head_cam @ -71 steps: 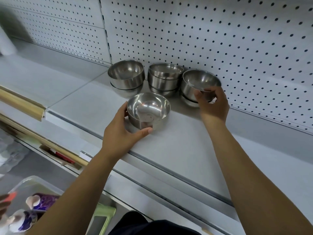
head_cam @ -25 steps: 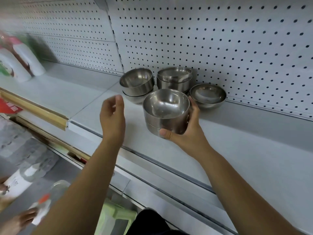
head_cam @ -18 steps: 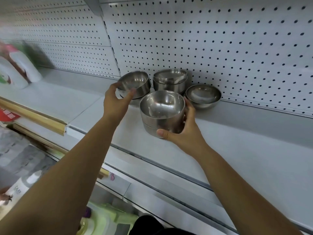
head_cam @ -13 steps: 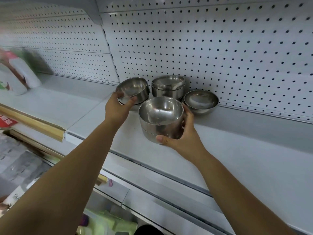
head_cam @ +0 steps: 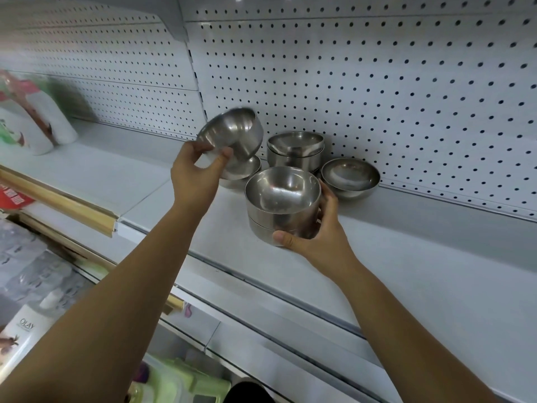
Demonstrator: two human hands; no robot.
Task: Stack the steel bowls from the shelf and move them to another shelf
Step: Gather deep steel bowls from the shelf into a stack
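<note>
My right hand (head_cam: 318, 238) grips a stack of two nested steel bowls (head_cam: 283, 205) resting on the white shelf (head_cam: 406, 274). My left hand (head_cam: 193, 177) holds a single steel bowl (head_cam: 232, 133) lifted and tilted above another bowl (head_cam: 245, 170) that stays on the shelf. Behind the stack stands a second pile of nested bowls (head_cam: 295, 149) against the pegboard. A lone bowl (head_cam: 350, 177) sits to the right of that pile.
A perforated white back panel (head_cam: 377, 82) rises behind the bowls. White bottles (head_cam: 32, 123) stand at the far left of the shelf. A gold price rail (head_cam: 61, 203) edges the neighbouring shelf. Below are an Olay bottle (head_cam: 24, 327) and a green basket (head_cam: 186, 382).
My left hand reached the left rear bowls, closed on the top one and lifted it up, tilting it. My right hand kept hold of the two-bowl stack.
</note>
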